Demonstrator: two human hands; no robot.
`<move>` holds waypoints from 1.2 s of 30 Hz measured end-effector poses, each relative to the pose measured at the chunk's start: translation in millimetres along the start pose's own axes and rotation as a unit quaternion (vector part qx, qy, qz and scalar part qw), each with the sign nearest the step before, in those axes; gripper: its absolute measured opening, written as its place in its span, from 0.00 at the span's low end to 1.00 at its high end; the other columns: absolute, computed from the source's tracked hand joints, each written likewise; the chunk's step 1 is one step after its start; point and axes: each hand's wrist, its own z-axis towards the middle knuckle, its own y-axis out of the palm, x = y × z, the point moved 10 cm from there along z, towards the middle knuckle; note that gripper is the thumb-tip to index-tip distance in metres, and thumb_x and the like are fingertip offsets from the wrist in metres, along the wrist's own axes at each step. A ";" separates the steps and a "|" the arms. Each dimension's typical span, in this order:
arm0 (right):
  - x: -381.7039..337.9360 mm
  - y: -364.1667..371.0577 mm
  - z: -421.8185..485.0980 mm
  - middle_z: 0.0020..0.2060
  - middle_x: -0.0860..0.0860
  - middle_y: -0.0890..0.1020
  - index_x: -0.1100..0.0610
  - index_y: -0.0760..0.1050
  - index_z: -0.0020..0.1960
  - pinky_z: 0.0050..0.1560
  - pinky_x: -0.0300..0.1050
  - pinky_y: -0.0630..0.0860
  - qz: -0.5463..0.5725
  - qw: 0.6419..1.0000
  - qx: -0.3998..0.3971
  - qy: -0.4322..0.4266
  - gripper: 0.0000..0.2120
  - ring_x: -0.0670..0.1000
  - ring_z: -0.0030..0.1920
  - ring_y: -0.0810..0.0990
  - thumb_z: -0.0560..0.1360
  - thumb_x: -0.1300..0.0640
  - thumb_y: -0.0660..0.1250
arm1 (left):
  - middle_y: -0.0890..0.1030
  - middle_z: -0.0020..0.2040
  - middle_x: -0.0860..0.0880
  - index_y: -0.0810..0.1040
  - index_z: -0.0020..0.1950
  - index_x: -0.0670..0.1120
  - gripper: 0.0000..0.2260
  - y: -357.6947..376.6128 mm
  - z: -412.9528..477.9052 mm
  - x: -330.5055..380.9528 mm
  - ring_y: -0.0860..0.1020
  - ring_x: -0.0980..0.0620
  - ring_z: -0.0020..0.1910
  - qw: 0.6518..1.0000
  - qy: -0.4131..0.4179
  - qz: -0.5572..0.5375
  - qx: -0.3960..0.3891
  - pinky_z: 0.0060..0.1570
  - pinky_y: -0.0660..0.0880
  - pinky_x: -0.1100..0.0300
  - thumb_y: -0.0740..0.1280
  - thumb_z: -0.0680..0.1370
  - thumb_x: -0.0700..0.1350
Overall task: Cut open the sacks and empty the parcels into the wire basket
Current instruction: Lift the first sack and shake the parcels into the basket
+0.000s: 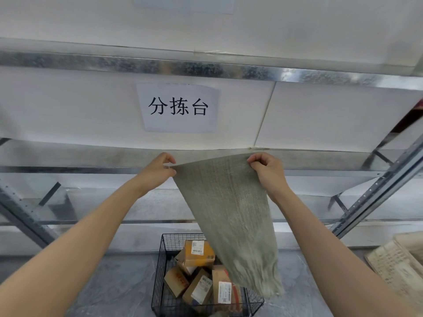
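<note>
Limp grey-green woven sack [229, 213] hung mouth-down directly above the black wire basket [160, 259], with its lower end over the basket's right side. The left hand [158, 170] and right hand [267, 170], raised well above the basket, each pinched an upper corner between thumb and curled fingers [169, 159]. Brown cardboard parcels [199, 250] lay inside the basket. This sack appeared emptied. A pale woven sack [393, 264], right of the basket, was judged not yet dealt with.

The hanging sack [231, 220] screens the wire basket's [160, 277] right side; its left stays reachable.
</note>
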 end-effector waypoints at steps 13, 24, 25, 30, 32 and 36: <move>4.7 -30.5 12.3 0.36 0.48 0.80 0.55 0.77 0.37 0.35 0.35 0.74 0.142 0.987 0.029 0.066 0.15 0.45 0.36 0.77 0.76 0.70 0.61 | 0.79 0.51 0.52 0.80 0.46 0.46 0.07 25.1 10.7 -7.3 0.74 0.55 0.57 0.982 -0.046 -0.171 -0.072 0.65 0.63 0.52 0.64 0.77 0.35; 10.5 -28.9 10.0 0.48 0.49 0.80 0.53 0.81 0.49 0.44 0.41 0.71 0.121 0.987 -0.028 0.103 0.14 0.47 0.46 0.75 0.77 0.66 0.60 | 0.78 0.52 0.48 0.78 0.55 0.41 0.10 22.6 10.3 15.8 0.75 0.50 0.54 0.972 0.005 -0.226 -0.063 0.52 0.74 0.61 0.63 0.76 0.31; 10.6 -26.1 9.4 0.51 0.49 0.79 0.52 0.80 0.52 0.46 0.43 0.71 0.099 0.988 -0.050 0.106 0.16 0.48 0.48 0.74 0.75 0.67 0.59 | 0.78 0.53 0.48 0.78 0.55 0.42 0.10 21.0 9.8 16.2 0.75 0.50 0.55 0.974 0.006 -0.218 -0.062 0.55 0.74 0.60 0.63 0.76 0.32; 5.1 -9.7 2.5 0.57 0.52 0.73 0.52 0.74 0.63 0.49 0.44 0.74 -0.039 0.986 -0.134 0.088 0.25 0.50 0.51 0.74 0.71 0.72 0.58 | 0.76 0.60 0.48 0.77 0.60 0.47 0.15 13.5 7.4 14.9 0.74 0.50 0.60 0.991 0.010 -0.113 -0.072 0.59 0.70 0.60 0.68 0.74 0.36; -0.9 -3.3 -0.4 0.56 0.52 0.73 0.54 0.71 0.66 0.46 0.38 0.73 -0.107 0.981 -0.148 0.060 0.26 0.47 0.48 0.74 0.72 0.71 0.60 | 0.74 0.61 0.51 0.74 0.64 0.49 0.20 12.8 6.5 18.1 0.72 0.53 0.59 0.997 0.025 -0.030 -0.071 0.54 0.69 0.65 0.69 0.74 0.39; -17.1 14.3 -5.1 0.58 0.55 0.70 0.61 0.69 0.66 0.40 0.35 0.71 -0.247 0.953 -0.171 -0.022 0.24 0.47 0.48 0.70 0.71 0.70 0.64 | 0.72 0.58 0.48 0.70 0.67 0.47 0.24 13.7 2.1 33.0 0.70 0.50 0.57 0.980 0.093 0.173 -0.037 0.49 0.68 0.63 0.70 0.72 0.42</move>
